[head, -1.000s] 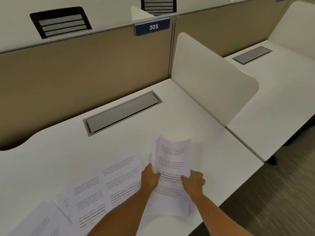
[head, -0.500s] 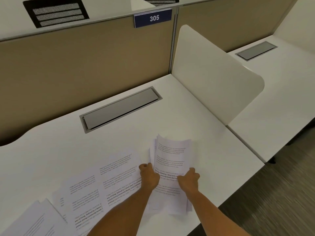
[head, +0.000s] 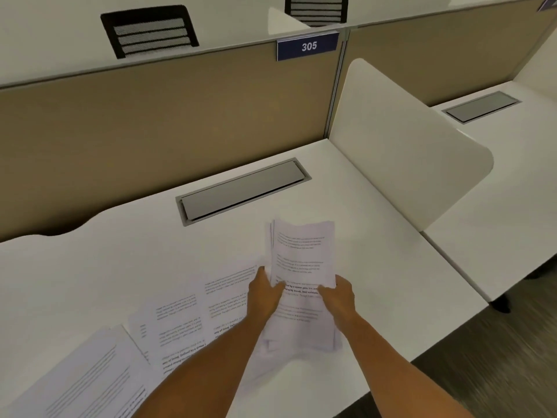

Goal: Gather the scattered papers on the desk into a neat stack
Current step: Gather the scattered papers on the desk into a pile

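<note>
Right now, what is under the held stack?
Its lower end rests on the desk. More sheets fan out left of it. Both hands, left and right, grip it; anything beneath is hidden.

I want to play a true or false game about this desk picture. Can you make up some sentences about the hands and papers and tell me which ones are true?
1. Both bare hands, left hand and right hand, grip the bundle of white printed papers. True.
2. All the papers are gathered. False: loose printed sheets lie spread on the white desk, left of the bundle.
3. The blue sign reads 503. False: it reads 305.
4. A grey rectangular cable hatch sits behind the bundle. True.
5. The hatch lid stands wide open. False: it lies flat.
</note>
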Motion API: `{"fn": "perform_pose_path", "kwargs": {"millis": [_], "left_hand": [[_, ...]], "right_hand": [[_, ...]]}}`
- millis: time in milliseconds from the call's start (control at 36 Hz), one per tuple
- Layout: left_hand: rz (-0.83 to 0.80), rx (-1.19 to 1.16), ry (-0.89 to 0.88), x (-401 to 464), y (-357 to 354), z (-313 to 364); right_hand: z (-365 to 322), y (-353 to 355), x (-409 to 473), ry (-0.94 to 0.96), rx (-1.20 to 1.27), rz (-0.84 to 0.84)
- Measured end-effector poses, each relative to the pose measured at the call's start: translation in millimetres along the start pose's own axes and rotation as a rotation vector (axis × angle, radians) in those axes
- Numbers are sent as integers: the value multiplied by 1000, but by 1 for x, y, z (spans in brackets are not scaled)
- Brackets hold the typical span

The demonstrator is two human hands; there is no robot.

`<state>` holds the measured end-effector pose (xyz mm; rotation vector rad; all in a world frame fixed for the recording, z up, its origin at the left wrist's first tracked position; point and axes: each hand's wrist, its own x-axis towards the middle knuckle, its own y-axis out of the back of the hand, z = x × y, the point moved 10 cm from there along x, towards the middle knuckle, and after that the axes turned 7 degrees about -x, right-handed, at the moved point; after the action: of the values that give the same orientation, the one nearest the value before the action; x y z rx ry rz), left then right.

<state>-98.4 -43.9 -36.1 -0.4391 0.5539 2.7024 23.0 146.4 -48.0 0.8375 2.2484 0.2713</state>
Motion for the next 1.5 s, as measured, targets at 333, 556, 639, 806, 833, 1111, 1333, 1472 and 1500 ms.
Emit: {"fn": "perform_pose_path", "kwargs": {"millis": [333,556,639,806,833,1111,1333,1472,1500], "left_hand": [[340,-223,95,-37,116,-49],[368,-192,249,-59,129,-111],[367,-132,286,-56,129,-123],[360,55,460,-50,125,-140],[361,62,471,-50,125,-140],[391,-48,459,-47,127,-145],[365,-265,488,-52,124,-146],[291,-326,460,-53,117,-141],[276,-327,449,-54,116,-138]], "right_hand": [[-32,-86,-17,98,-116,-242],[-23,-126,-38,269,-394,-270],[-15,-137,-36,275,-499,-262],[-4,-149,-28,288,-820,-190],[-2,-149,-27,264,-851,-188],[-2,-155,-22,126,-795,-261],[3,-143,-18,16,-417,-259],[2,-140,-22,-18,-312,-298],[0,-140,-23,5,-319,-310]]}}
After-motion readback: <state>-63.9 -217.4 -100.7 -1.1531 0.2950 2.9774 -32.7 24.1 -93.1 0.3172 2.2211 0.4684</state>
